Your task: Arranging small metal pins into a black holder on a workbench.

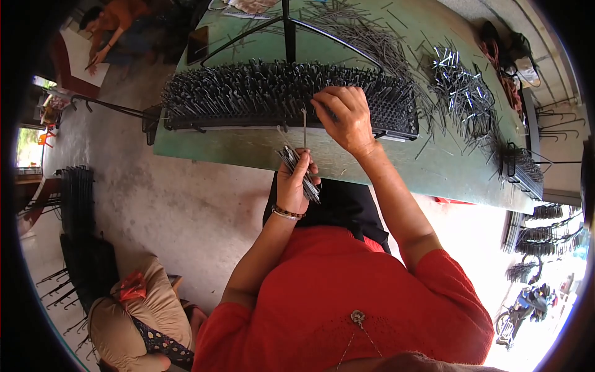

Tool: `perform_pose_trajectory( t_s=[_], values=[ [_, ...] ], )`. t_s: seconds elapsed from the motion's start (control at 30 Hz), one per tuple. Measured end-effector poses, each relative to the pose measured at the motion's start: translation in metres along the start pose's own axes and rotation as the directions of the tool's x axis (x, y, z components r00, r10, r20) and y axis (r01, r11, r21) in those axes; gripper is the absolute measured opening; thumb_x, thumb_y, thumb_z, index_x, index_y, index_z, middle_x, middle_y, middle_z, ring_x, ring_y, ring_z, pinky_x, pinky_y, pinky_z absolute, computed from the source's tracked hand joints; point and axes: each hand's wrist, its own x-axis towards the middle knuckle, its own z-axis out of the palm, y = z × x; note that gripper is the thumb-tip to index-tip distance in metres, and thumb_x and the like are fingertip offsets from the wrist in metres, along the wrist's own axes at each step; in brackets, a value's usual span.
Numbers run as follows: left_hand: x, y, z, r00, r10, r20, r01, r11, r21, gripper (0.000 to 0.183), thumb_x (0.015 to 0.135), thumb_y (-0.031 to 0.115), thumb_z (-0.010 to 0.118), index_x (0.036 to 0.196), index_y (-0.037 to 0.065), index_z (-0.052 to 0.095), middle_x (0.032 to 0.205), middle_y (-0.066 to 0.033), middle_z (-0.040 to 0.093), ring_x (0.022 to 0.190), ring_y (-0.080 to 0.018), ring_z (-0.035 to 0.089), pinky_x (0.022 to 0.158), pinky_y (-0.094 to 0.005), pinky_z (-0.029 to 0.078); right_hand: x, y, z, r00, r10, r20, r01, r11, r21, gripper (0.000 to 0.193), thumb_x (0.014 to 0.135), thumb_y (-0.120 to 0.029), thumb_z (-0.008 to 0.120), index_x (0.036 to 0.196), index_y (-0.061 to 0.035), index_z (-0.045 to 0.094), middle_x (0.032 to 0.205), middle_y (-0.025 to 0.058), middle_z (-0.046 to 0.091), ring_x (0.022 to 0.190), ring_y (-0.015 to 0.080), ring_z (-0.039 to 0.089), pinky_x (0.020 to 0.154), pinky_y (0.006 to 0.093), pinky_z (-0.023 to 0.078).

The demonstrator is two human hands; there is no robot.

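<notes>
My left hand [292, 186] is closed round a bundle of thin grey metal rods [289, 159], just in front of the table's near edge. One rod [304, 129] with a small looped tip stands up out of that hand, away from the others. Beyond it, a long black perforated rack [403, 126] is packed with upright dark rods [238, 93], many with looped or bent tops. My right hand [348, 119] is over the rack's front edge, right of the middle, its fingers curled together. What lies between those fingertips is hidden.
The rack rests on a green table [347, 162]; a black frame post [289, 37] rises behind it. Loose rods [365, 37] lie at the back, and a shiny heap [462, 93] at the right. Another person [118, 25] is at the far left. A tan cushion-like bundle [155, 297] is lower left.
</notes>
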Motion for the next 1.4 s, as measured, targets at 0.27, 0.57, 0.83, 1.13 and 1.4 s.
perform_pose_trajectory(
  t_s=[0.27, 0.57, 0.83, 1.13, 1.4],
  values=[
    [0.001, -0.001, 0.000, 1.000, -0.003, -0.010, 0.003, 1.000, 0.001, 0.013, 0.091, 0.018, 0.060, 0.101, 0.010, 0.059, 0.080, 0.0039, 0.056, 0.069, -0.0069, 0.054, 0.052, -0.0229, 0.047, 0.005, 0.001, -0.001, 0.988, -0.004, 0.155, 0.009, 0.999, -0.033, 0.016, 0.072, -0.009, 0.073, 0.085, -0.0066, 0.065, 0.089, 0.0045, 0.063, 0.076, 0.0212, 0.057, 0.069, 0.0334, 0.041],
    [-0.001, 0.002, 0.005, 1.000, 0.007, 0.005, -0.007, 1.000, 0.020, 0.014, 0.090, 0.019, 0.061, 0.100, 0.009, 0.059, 0.079, 0.0041, 0.055, 0.069, -0.0067, 0.053, 0.052, -0.0227, 0.047, 0.004, 0.000, -0.010, 0.983, 0.071, 0.171, -0.082, 0.995, 0.061, 0.012, 0.072, -0.008, 0.072, 0.082, -0.0053, 0.066, 0.086, 0.0058, 0.063, 0.078, 0.0238, 0.058, 0.071, 0.0350, 0.044],
    [0.000, 0.000, 0.003, 1.000, 0.005, -0.004, -0.005, 1.000, 0.014, 0.014, 0.090, 0.019, 0.061, 0.100, 0.009, 0.059, 0.080, 0.0037, 0.055, 0.069, -0.0067, 0.053, 0.052, -0.0225, 0.047, 0.004, -0.001, -0.007, 0.957, 0.077, 0.278, -0.108, 0.989, 0.098, 0.013, 0.071, -0.006, 0.072, 0.081, -0.0061, 0.065, 0.085, 0.0062, 0.061, 0.080, 0.0250, 0.057, 0.072, 0.0352, 0.043],
    [0.000, -0.001, 0.001, 0.999, 0.046, 0.027, -0.047, 0.998, 0.052, 0.016, 0.091, 0.020, 0.060, 0.100, 0.008, 0.058, 0.080, 0.0025, 0.056, 0.069, -0.0068, 0.054, 0.050, -0.0224, 0.046, 0.015, -0.018, -0.031, 0.841, 0.341, 0.419, -0.509, 0.760, 0.404, 0.021, 0.079, -0.015, 0.071, 0.096, -0.0020, 0.066, 0.089, 0.0072, 0.066, 0.082, 0.0170, 0.061, 0.071, 0.0297, 0.048],
    [-0.003, 0.000, 0.008, 0.996, -0.016, 0.085, 0.004, 0.990, 0.138, 0.028, 0.091, 0.021, 0.060, 0.111, 0.003, 0.057, 0.083, -0.0003, 0.056, 0.063, -0.0059, 0.052, 0.044, -0.0207, 0.042, 0.013, -0.002, -0.038, 0.744, 0.583, 0.327, -0.640, 0.480, 0.600, 0.018, 0.087, -0.006, 0.063, 0.103, 0.0023, 0.062, 0.087, 0.0062, 0.066, 0.081, 0.0110, 0.062, 0.073, 0.0241, 0.051]
  ],
)
